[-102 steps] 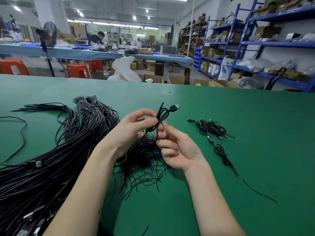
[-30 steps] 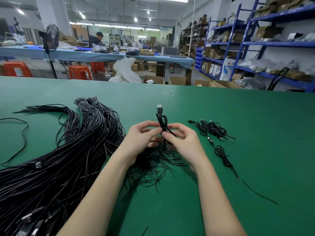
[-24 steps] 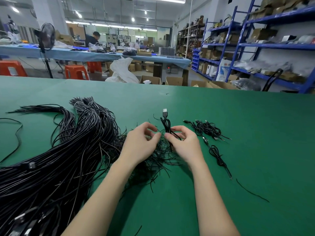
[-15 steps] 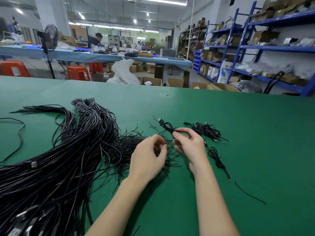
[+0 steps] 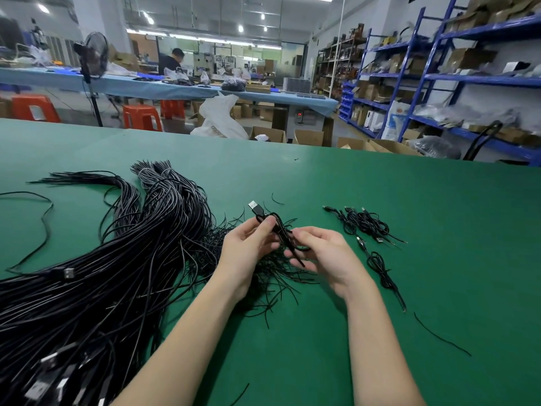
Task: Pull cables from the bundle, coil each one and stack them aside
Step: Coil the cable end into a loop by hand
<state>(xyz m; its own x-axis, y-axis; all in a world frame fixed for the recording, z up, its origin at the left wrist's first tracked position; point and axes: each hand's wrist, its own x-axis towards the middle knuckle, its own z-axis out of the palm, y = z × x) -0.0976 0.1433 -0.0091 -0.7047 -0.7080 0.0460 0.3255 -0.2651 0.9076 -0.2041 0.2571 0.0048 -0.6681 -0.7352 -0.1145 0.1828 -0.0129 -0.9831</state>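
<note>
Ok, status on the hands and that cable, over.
Left hand and right hand both pinching the coiled cable above the table. Bundle to the left, finished coils to the right. Nothing in the way.

Brightly and evenly lit from overhead: ceiling tubes (image 5: 205,39) and round lamps (image 5: 240,28) blown out to white glare at the top. Soft, short shadows under the arms on the green worktop (image 5: 439,230), darkest beneath the left forearm. Faint sheen on the black cables (image 5: 117,273). Wide-angle bending at the edges, blue shelves (image 5: 439,77) leaning inward at right. Hands and near worktop fairly sharp, with slight smear on the fingers; far hall softer, detail muddy. Plugs at bottom-left corner blurred and stretched.
</note>
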